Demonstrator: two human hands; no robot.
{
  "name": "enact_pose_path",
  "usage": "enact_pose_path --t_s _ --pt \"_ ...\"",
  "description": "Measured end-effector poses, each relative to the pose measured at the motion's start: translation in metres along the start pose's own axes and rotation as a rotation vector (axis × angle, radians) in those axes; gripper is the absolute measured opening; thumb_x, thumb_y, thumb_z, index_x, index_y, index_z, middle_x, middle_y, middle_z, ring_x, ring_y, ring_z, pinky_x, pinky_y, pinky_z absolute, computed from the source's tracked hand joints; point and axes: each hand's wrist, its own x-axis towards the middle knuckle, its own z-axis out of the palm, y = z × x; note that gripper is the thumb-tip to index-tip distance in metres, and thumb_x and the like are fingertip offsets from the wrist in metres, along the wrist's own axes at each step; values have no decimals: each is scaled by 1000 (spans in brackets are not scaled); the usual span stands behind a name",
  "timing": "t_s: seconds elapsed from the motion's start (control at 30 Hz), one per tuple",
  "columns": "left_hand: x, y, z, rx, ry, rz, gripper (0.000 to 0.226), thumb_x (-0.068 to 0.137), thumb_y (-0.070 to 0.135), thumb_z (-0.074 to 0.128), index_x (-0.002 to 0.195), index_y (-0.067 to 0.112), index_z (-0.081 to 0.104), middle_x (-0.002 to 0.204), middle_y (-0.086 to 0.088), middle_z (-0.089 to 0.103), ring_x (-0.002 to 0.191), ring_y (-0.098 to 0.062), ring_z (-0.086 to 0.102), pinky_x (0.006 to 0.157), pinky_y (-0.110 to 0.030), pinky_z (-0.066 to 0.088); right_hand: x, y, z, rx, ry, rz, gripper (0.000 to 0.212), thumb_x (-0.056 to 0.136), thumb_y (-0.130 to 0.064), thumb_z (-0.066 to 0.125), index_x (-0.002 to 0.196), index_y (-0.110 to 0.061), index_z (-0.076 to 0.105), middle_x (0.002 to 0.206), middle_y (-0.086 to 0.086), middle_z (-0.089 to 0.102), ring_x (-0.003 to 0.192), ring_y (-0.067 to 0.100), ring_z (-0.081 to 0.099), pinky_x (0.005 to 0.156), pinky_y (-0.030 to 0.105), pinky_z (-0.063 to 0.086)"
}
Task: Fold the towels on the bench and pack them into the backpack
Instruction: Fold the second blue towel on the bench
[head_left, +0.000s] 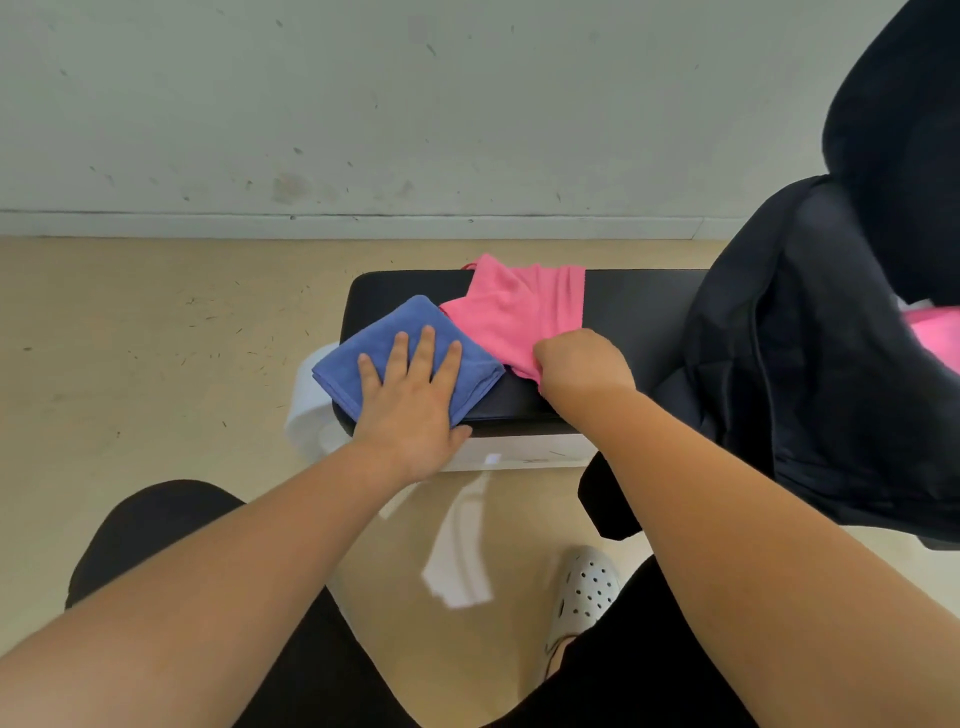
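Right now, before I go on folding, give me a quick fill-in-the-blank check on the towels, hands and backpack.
1. The left hand presses flat on the blue towel, which is already ____.
2. The right hand grips the pink towel, which lies to the ____ of the blue towel.
3. The backpack sits at the ____ end of the bench.
Missing words: folded; right; right.

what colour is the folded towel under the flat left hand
Blue: the folded towel under the left hand shows clearly in the head view.
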Motion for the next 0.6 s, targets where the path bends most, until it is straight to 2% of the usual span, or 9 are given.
enact_pose_path --t_s 0.1,0.2,0.33,0.43,0.5,0.57,0.6 --pt "1 -4 -4 41 -23 57 87 96 54 47 158 25 -6 166 -7 -11 151 -39 -8 117 -68 6 -19 14 -5 -48 -163 70 14 91 -5 54 79 -10 51 70 3 43 65 23 46 67 36 45" --pt "-1 -4 -9 39 -48 127 77 98 34 46 159 26 -2 167 -2 -9 152 -37 -6 117 -65 5 -38 24 -10 -108 -295 133 17 87 -10 62 73 -13 54 72 2 51 63 22 50 63 36 45" --pt "-5 -15 -11 33 -45 271 73 99 20 43 159 29 3 167 6 -6 153 -31 -5 119 -61 5 -45 16 -30 -120 -257 120 12 89 -9 52 79 -16 51 76 1 49 71 23 52 66 37 46" --pt "-13 -32 -13 48 -73 445 70 99 16 42 159 32 9 167 11 -2 154 -23 -4 121 -54 2 -39 -5 -46 69 -30 40 10 96 -18 47 97 -15 57 81 2 53 78 26 54 67 36 43" --pt "-20 -46 -12 63 -72 546 66 98 22 37 158 35 13 166 13 -1 154 -19 -3 122 -51 0 -31 -25 -48 249 150 -70 20 97 -25 47 111 -16 58 98 3 61 89 27 57 71 37 46" --pt "-26 -61 -10 62 17 621 63 93 36 29 155 36 25 166 8 11 154 -19 7 121 -53 5 -19 -45 -42 313 188 -194 41 94 -28 50 134 -19 52 125 5 59 113 28 55 89 42 49" --pt "-29 -66 -10 49 53 632 63 90 44 30 153 35 34 165 5 18 153 -20 15 121 -55 10 -13 -54 -37 293 150 -234 54 95 -32 52 147 -20 41 141 6 51 129 28 47 101 44 44"
